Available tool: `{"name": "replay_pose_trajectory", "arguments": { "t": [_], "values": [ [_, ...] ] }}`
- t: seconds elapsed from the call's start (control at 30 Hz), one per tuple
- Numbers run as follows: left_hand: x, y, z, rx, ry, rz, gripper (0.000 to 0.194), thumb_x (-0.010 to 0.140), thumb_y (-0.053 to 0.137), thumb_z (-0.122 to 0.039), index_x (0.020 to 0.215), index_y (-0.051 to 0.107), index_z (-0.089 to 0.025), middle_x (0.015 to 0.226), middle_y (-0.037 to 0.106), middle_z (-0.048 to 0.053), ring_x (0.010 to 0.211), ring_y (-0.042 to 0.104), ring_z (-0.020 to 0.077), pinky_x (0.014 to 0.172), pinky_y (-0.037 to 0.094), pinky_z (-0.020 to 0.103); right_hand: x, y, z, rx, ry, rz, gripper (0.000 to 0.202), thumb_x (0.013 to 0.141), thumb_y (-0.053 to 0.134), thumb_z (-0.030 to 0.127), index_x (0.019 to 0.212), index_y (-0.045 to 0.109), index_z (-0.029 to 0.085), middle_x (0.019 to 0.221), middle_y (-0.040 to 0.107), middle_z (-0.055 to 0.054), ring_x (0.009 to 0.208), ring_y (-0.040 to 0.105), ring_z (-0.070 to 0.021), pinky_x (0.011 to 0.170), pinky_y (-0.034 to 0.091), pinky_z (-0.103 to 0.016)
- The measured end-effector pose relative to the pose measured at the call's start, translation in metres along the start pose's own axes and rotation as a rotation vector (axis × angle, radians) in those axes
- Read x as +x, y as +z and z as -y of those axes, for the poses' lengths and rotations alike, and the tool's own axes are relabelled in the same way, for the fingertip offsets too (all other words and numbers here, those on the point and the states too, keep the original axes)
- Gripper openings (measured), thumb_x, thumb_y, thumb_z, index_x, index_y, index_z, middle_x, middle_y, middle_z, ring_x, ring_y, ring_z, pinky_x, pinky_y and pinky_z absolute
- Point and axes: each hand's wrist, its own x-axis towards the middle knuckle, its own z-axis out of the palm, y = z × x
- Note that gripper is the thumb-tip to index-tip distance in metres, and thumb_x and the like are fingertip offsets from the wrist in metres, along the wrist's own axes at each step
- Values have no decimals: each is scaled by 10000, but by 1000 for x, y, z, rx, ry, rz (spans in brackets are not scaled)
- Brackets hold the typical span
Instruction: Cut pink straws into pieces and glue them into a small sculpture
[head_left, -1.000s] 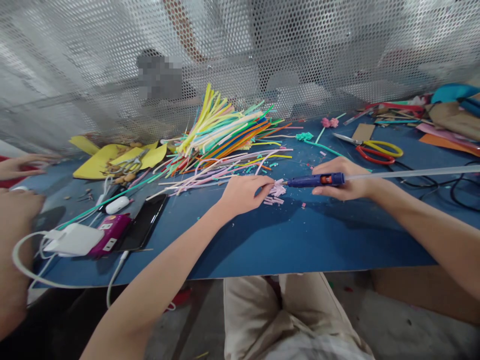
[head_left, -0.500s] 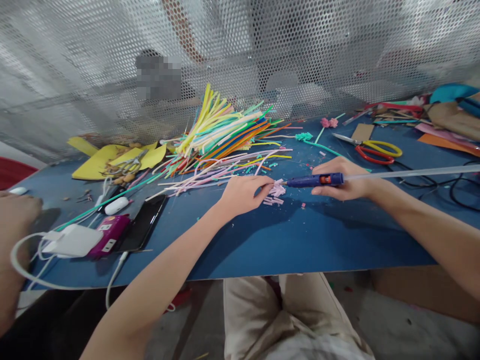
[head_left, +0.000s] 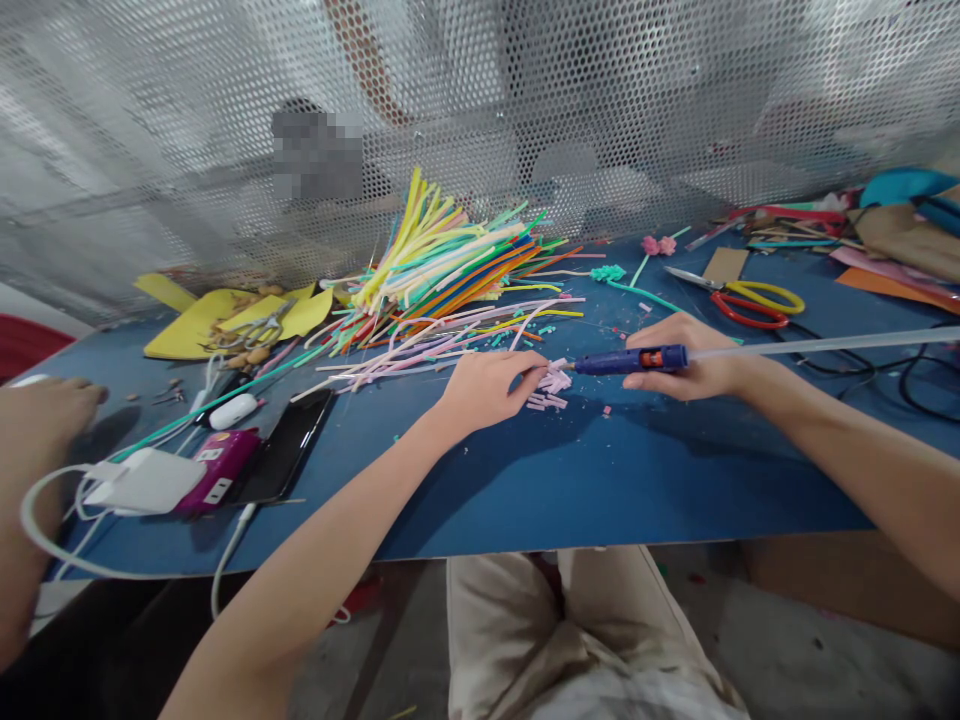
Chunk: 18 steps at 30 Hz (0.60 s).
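My right hand (head_left: 686, 360) is wrapped round a dark blue hot glue gun (head_left: 611, 362). A long clear glue stick (head_left: 817, 347) runs out of its back end. The gun's nozzle points left, close to the fingertips of my left hand (head_left: 495, 385). That hand is closed in a pinch over a small heap of short pale pink pieces (head_left: 553, 384); what the fingers hold is hidden. Behind the hands lies a green fuzzy cluster (head_left: 607, 272) on a green stem, and near it a pink flower-like cluster (head_left: 658, 245).
A pile of coloured pipe cleaners (head_left: 450, 265) lies behind my left hand. Scissors (head_left: 739, 295) and black cable are at the right. A phone (head_left: 289, 450), white charger (head_left: 154, 480) and cables lie at the left, near another person's hand (head_left: 56, 410). Perforated metal (head_left: 465, 120) walls the back.
The other person's hand at the far left has shifted slightly to the right, its fingers stretching further out. My own hands and the glue gun stay practically still.
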Motion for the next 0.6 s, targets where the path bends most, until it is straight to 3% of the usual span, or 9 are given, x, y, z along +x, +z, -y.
{"name": "replay_pose_trajectory", "arguments": {
  "t": [0.43,0.6],
  "values": [
    [-1,1,2,4,9,-21,278,1025,476,-368,1083,729,-269,952,787,1,786,725,155,612,430,269,0,0,2,-3,28,-13,470,962,562,528,650,419,206,609,428,29,537,377,-100,561,276,-283],
    [0,0,1,-46,-82,-54,259,1020,489,-363,1056,725,-262,884,772,-9,657,660,122,609,406,249,2,-3,8,-147,132,-16,519,956,535,589,625,423,205,581,458,10,524,365,-111,562,252,-304]
  ]
}}
